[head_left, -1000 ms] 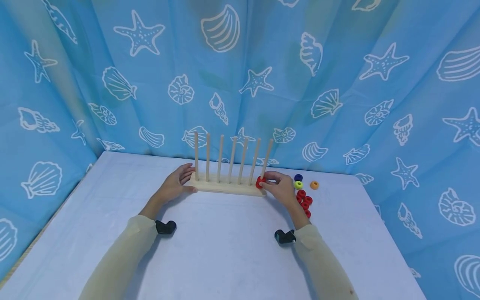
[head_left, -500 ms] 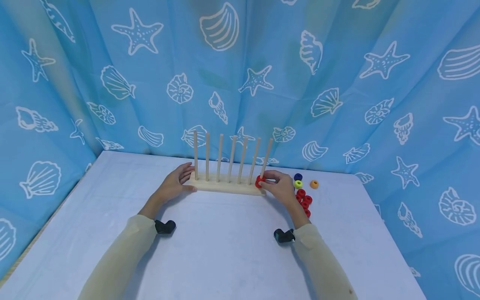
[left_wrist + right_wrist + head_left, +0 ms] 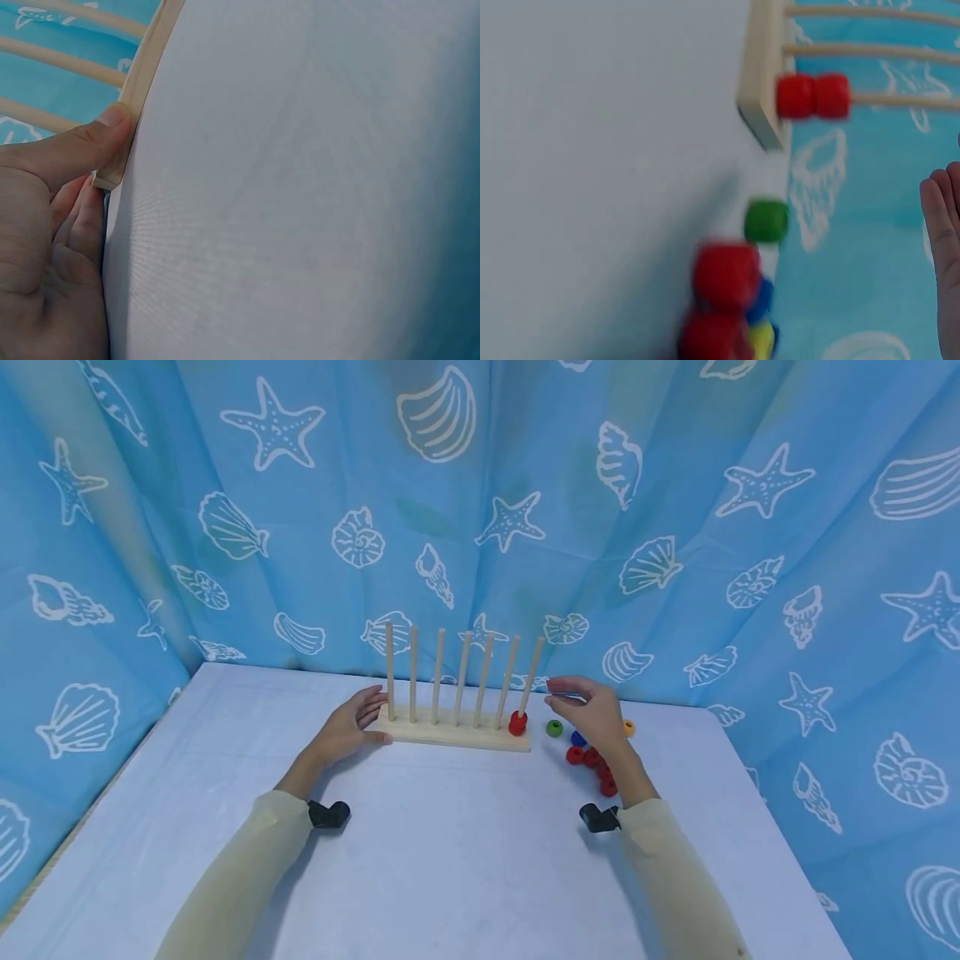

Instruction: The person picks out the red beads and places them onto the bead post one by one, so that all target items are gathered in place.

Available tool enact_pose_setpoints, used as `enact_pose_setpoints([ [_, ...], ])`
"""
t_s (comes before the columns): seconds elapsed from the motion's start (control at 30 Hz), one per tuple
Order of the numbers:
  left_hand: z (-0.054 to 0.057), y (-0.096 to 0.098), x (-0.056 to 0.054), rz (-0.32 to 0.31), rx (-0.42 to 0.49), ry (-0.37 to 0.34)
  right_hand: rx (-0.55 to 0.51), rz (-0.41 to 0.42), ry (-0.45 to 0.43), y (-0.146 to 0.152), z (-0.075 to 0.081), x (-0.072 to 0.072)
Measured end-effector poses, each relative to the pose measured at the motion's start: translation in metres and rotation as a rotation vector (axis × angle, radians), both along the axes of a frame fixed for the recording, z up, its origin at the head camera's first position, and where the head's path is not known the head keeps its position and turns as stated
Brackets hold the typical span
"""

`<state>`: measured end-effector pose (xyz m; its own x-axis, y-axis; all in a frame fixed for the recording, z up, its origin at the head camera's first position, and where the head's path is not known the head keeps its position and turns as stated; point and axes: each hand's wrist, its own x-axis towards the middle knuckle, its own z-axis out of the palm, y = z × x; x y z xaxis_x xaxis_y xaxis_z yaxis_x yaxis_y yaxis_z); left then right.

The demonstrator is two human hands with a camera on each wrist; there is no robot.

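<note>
A wooden peg rack (image 3: 457, 737) with several upright dowels stands near the back of the table. My left hand (image 3: 345, 727) holds its left end, the thumb (image 3: 94, 146) on the front edge and the other fingers behind. On the rightmost dowel sit two red beads (image 3: 814, 96), stacked at the bottom. My right hand (image 3: 600, 718) is raised to the right of that dowel, fingers loosely extended and nothing between them. Below it lie a green bead (image 3: 554, 728), a blue bead (image 3: 578, 738) and several loose red beads (image 3: 592, 757).
An orange bead (image 3: 629, 727) lies behind the right wrist, partly covered. Low in the right wrist view shows a yellow bead (image 3: 762, 339). A blue shell-print curtain (image 3: 450, 510) hangs around the white-covered table (image 3: 465, 860).
My right hand has let go of the red bead on the rightmost dowel and moved right and up. The green bead now shows. The left hand stays on the rack.
</note>
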<state>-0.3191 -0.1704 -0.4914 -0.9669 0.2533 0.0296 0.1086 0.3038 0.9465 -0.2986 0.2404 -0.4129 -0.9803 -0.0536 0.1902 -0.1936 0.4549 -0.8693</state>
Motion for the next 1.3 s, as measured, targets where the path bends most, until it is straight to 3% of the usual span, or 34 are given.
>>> enact_pose_setpoints([
  [0.17,0.002,0.0,0.002,0.005,-0.005,0.0,0.083,-0.04,0.049,0.034,0.006,0.005],
  [0.33,0.003,0.002,0.002,0.003,0.005,-0.002,0.157,-0.093,0.056,0.07,-0.006,0.012],
  [0.57,0.003,0.001,0.001,0.001,0.013,0.002,0.264,-0.089,-0.082,0.104,-0.029,0.023],
  [1.0,0.002,0.001,0.0,-0.003,0.016,0.006,0.211,-0.01,-0.194,0.128,-0.047,0.032],
  [1.3,0.003,0.002,0.002,0.006,-0.003,-0.007,0.169,0.029,-0.233,0.134,-0.057,0.029],
])
